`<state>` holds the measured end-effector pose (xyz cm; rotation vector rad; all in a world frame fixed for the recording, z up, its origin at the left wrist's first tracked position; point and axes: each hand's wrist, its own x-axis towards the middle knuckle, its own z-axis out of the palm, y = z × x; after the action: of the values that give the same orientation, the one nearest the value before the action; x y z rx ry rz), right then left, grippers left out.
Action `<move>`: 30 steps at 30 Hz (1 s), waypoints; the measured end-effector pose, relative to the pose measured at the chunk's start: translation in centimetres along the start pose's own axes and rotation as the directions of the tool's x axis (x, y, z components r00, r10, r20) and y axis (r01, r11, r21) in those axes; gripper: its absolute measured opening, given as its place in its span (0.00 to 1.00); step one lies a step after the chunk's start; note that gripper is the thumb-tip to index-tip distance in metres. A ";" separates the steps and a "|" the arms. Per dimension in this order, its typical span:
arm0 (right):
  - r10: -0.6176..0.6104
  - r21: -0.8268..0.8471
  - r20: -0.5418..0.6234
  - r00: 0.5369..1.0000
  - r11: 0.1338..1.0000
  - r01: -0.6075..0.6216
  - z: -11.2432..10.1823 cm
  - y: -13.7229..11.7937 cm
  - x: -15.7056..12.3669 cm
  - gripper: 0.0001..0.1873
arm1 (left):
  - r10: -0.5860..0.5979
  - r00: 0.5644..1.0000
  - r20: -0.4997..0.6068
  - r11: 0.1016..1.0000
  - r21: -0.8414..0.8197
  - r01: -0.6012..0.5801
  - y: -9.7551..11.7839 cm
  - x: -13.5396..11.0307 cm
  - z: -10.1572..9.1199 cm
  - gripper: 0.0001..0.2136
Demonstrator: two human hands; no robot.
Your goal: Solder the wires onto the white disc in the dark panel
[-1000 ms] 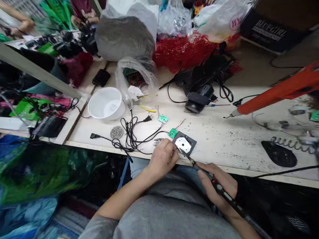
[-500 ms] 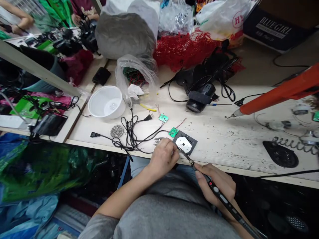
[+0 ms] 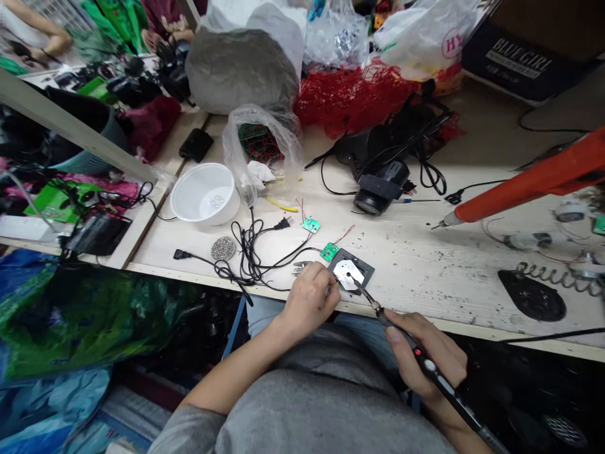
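Dark square frame (image 3: 363,270) holding a white metal plate (image 3: 347,273) lies flat near the front edge of the wooden bench (image 3: 416,277). Tip of a pen-style soldering iron (image 3: 429,366) is right at the plate; contact is hard to confirm. Right hand (image 3: 425,356) is closed around the iron like a pen. Left hand (image 3: 309,309) is curled at the frame's near-left corner, fingertips partly hidden, so can't tell if it's pinching or just steadying.

Assembly looks light and stiff; best held by the frame edge. Green PCB (image 3: 329,252) sits just beside the frame, with thin red wires that look fragile. Second green PCB (image 3: 311,224) lies nearby, black power cord (image 3: 246,249) to the left.
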<state>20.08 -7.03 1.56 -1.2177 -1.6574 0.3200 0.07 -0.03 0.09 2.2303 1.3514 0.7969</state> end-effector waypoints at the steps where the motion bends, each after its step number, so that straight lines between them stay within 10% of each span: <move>1: -0.001 -0.005 -0.002 1.000 1.000 0.001 0.0 0.1 0.0 0.14 | -0.007 1.000 0.009 1.000 -0.015 0.007 0.1 0.0 -0.1 0.05; 30: 0.033 0.024 0.021 0.999 0.999 -0.034 0.4 0.4 -0.6 0.13 | -0.035 0.999 -0.033 0.998 -0.046 0.034 0.0 0.0 -0.3 0.06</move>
<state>19.94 -7.23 0.78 -1.2289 -1.6476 0.3738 -0.15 -0.05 0.34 2.1624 1.3704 0.8480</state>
